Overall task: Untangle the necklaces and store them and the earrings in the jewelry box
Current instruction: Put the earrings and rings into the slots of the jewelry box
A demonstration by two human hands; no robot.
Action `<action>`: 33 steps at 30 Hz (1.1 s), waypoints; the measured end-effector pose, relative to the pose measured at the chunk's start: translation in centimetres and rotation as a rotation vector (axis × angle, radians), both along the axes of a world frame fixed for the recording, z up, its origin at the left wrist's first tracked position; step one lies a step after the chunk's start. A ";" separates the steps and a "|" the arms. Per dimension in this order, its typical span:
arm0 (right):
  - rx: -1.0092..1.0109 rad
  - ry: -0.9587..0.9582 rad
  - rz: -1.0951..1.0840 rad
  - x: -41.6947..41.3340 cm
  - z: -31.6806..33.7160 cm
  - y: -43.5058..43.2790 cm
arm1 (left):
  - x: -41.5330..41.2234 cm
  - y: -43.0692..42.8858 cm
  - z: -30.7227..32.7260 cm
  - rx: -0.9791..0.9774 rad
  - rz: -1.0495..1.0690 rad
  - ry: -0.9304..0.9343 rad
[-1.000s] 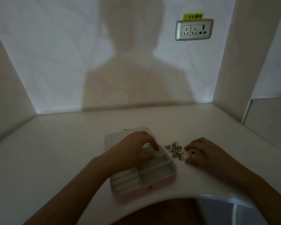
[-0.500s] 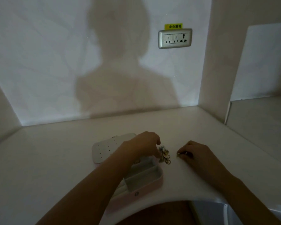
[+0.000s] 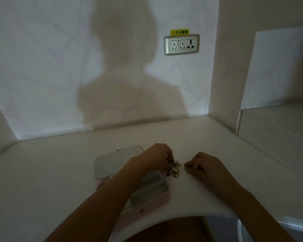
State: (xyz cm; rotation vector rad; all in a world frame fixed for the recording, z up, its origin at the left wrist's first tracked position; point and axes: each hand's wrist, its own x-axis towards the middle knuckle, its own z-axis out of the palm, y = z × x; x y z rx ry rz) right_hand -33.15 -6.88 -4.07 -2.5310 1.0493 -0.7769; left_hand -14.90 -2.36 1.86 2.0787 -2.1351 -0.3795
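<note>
Head view shows your left hand (image 3: 156, 158) curled over the tangle of necklaces and earrings (image 3: 174, 169), fingertips pinching its upper edge, so that hand is grasping the tangle. The tangle lies on the white table (image 3: 59, 172), just beside the right wall of the open jewelry box (image 3: 152, 194) and outside it. Your right hand (image 3: 205, 165) sits just right of the tangle with its fingertips (image 3: 187, 166) drawn together low on the table. The light is too dim to tell whether they grip a chain end or nothing. Judging by this, you are at the untangling step, with nothing visibly stored yet, though your left forearm hides part of the tray. Anchor the knot with the left hand and tease one strand out sideways with the right, loosening loops instead of pulling hard, since a tug probably tightens the knot. Work low over the table so any earring that drops stays near. The perforated lid panel (image 3: 115, 161) behind looks meant for the earrings.
</note>
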 end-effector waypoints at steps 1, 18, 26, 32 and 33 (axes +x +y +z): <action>-0.012 0.017 -0.002 0.1 0.0 0.0 | -0.1 -0.1 0.0 0.002 -0.004 0.005; -0.648 -0.356 0.005 0.3 1.3 1.6 | -1.3 3.1 2.5 0.074 0.189 0.905; -0.851 -0.329 0.103 1.0 1.8 2.2 | -0.9 4.3 2.7 0.048 0.250 1.064; -0.453 -0.331 0.268 4.8 2.5 4.0 | 3.1 7.2 4.2 -0.060 0.320 0.786; -0.349 -0.310 0.285 5.5 2.4 4.2 | 4.0 7.8 4.5 -0.088 0.343 0.727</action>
